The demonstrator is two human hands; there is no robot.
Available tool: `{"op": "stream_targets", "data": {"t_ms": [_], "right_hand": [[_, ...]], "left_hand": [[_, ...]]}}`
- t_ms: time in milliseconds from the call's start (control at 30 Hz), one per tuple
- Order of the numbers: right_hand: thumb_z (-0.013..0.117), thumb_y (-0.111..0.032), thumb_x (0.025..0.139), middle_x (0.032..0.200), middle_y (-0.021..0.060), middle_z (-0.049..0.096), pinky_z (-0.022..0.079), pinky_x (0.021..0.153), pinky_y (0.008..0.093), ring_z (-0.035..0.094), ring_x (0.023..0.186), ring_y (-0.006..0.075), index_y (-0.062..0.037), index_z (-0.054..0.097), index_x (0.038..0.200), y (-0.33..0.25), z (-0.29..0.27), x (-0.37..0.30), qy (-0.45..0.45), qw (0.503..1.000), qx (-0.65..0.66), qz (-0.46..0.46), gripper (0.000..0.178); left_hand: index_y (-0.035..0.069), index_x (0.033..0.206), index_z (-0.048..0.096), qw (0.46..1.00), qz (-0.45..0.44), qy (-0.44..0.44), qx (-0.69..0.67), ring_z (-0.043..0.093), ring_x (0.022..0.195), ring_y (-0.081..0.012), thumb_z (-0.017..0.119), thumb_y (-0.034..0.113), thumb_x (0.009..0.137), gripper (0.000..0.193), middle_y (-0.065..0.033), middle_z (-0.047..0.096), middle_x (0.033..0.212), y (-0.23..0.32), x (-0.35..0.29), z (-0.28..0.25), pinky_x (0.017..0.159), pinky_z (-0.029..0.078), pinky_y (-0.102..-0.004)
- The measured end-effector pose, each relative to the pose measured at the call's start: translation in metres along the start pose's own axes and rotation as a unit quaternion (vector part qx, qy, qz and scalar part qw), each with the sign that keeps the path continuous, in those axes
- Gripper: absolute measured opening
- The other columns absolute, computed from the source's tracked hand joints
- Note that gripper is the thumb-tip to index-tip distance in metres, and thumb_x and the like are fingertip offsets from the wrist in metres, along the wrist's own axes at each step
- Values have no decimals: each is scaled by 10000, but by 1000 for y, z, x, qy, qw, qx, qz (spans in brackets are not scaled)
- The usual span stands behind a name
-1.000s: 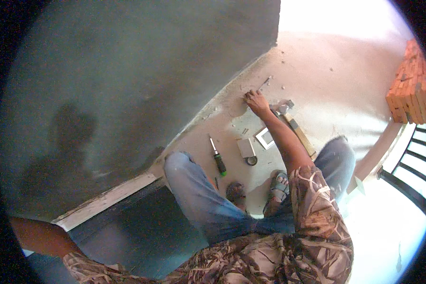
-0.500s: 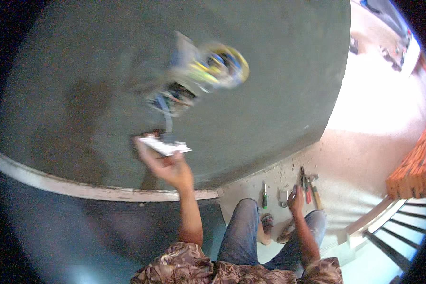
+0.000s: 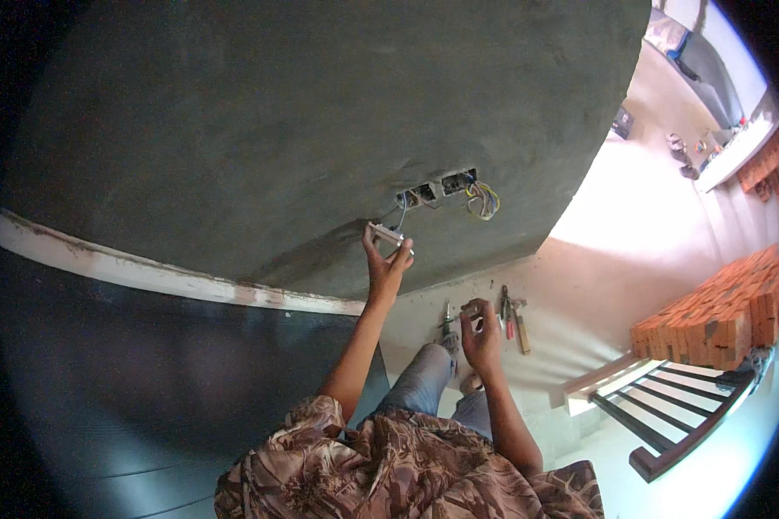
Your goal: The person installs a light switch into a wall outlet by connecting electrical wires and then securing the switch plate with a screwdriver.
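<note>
My left hand (image 3: 387, 264) is raised against the grey plastered wall (image 3: 277, 130) and holds a small white switch plate (image 3: 386, 233) just below two open wall boxes (image 3: 437, 189). Coloured wires (image 3: 483, 199) hang out of the right box, and a wire runs from the left box toward the plate. My right hand (image 3: 480, 333) is lower, its fingers pinched on something small that I cannot make out.
Hand tools (image 3: 511, 316) lie on the pale floor by my feet: pliers, a hammer, a screwdriver. A stack of red bricks (image 3: 714, 311) stands at the right, a dark railing (image 3: 675, 406) below it. A white strip (image 3: 164, 277) edges the wall above a dark panel.
The view swung up from the floor to the wall. My right hand left the tools on the floor and rose; my left hand brought the white plate up under the wall boxes.
</note>
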State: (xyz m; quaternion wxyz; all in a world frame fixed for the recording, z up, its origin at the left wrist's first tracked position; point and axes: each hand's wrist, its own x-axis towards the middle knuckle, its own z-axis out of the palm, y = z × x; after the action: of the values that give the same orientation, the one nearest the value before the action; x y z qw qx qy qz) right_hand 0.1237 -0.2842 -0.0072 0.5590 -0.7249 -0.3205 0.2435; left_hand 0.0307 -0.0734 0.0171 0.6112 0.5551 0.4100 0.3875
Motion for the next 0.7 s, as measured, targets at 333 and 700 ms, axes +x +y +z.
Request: {"op": "stream_targets", "data": {"t_ms": [333, 700], "right_hand": [[518, 14, 840, 827, 128, 653, 502, 720, 340, 641, 739, 247, -2, 577, 928, -8, -54, -19, 82, 997, -6, 0, 107], [493, -61, 884, 854, 86, 620, 470, 628, 265, 568, 705, 143, 1, 551, 947, -19, -102, -67, 206, 963, 22, 170, 105]], "left_hand": [[127, 1256, 476, 892, -192, 150, -382, 490, 1182, -347, 591, 340, 923, 412, -114, 481, 1277, -15, 38, -19, 1025, 373, -606], [-32, 1269, 382, 761, -425, -33, -489, 225, 1364, -478, 617, 314, 856, 588, -292, 334, 1328, 12, 48, -29, 1121, 196, -665]]}}
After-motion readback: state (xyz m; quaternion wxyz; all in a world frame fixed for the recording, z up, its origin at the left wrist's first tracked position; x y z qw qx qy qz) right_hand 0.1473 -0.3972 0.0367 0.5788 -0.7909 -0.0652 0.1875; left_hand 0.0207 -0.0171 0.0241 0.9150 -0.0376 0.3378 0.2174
